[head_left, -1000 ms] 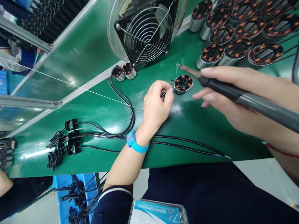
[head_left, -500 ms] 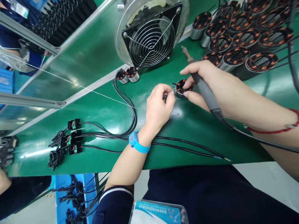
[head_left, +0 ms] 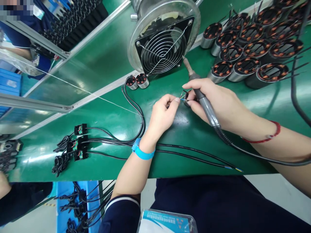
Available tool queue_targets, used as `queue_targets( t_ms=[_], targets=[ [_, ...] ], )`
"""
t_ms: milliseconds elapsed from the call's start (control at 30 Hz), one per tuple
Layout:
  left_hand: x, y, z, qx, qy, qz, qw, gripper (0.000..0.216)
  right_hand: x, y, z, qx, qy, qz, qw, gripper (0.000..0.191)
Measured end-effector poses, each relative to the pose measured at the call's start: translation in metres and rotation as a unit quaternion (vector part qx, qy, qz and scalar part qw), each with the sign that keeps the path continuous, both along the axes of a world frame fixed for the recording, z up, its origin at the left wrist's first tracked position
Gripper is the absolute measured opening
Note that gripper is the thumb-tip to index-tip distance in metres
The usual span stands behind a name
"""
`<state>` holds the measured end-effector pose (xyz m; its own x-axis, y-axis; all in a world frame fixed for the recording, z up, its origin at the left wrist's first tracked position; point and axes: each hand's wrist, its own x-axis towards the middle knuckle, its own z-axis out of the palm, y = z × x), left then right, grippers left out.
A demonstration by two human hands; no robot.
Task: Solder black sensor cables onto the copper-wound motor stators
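My left hand (head_left: 163,113), wearing a blue wrist band (head_left: 145,153), pinches a cable's thin coloured wire ends (head_left: 182,98) between thumb and finger. Close to these ends is a small motor stator (head_left: 187,95), mostly covered by my right fingers. My right hand (head_left: 218,97) grips a soldering iron (head_left: 206,105), its tip pointing up and away, near the fan grille. The thumb and a fingertip of that same hand close on the wire ends beside the stator. Whether the wires touch the stator I cannot tell.
A grilled fan (head_left: 162,55) stands at the back, with two small stators (head_left: 142,81) beside it. Several larger stators (head_left: 247,66) crowd the back right. Black cables (head_left: 189,147) cross the green bench (head_left: 109,170) from small black housings (head_left: 80,129). Solder wire (head_left: 97,96) hangs across the left.
My fingers now pinch the coloured wire ends, where a black lead showed before. The right hand has shifted slightly left and down with the soldering iron. The whole view has tilted a little.
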<state>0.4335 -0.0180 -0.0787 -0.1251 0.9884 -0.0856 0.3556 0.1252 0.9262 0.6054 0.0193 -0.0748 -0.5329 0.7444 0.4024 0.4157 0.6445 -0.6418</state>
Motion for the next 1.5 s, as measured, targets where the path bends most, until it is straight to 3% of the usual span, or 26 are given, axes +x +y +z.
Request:
queue_targets(
  t_ms=[200,467,733,1033,1333,1500],
  targets=[
    [-0.004,0.002,0.004,-0.050,-0.118,-0.008,0.992,0.023,0.000,0.002,-0.002,0.000,-0.007,0.024,1.000,0.038],
    [-0.006,-0.001,0.005,-0.005,-0.178,-0.019,0.984,0.025,-0.005,-0.003,-0.003,0.000,0.051,0.022,0.998,0.038],
    [-0.004,-0.002,0.005,-0.019,-0.170,-0.005,0.985,0.025,-0.001,-0.009,-0.009,0.017,0.035,-0.005,0.999,0.041],
    [-0.004,-0.002,0.006,-0.019,-0.169,-0.013,0.985,0.022,-0.006,-0.013,-0.010,-0.026,0.085,-0.029,0.996,0.039],
    [-0.003,-0.002,0.008,-0.035,-0.168,-0.013,0.985,0.020,0.001,-0.014,-0.007,0.002,0.061,-0.016,0.998,0.039],
    [-0.005,-0.002,0.010,-0.051,-0.167,-0.016,0.985,0.019,0.002,-0.005,-0.011,0.017,0.050,-0.063,0.997,0.043]
  ],
)
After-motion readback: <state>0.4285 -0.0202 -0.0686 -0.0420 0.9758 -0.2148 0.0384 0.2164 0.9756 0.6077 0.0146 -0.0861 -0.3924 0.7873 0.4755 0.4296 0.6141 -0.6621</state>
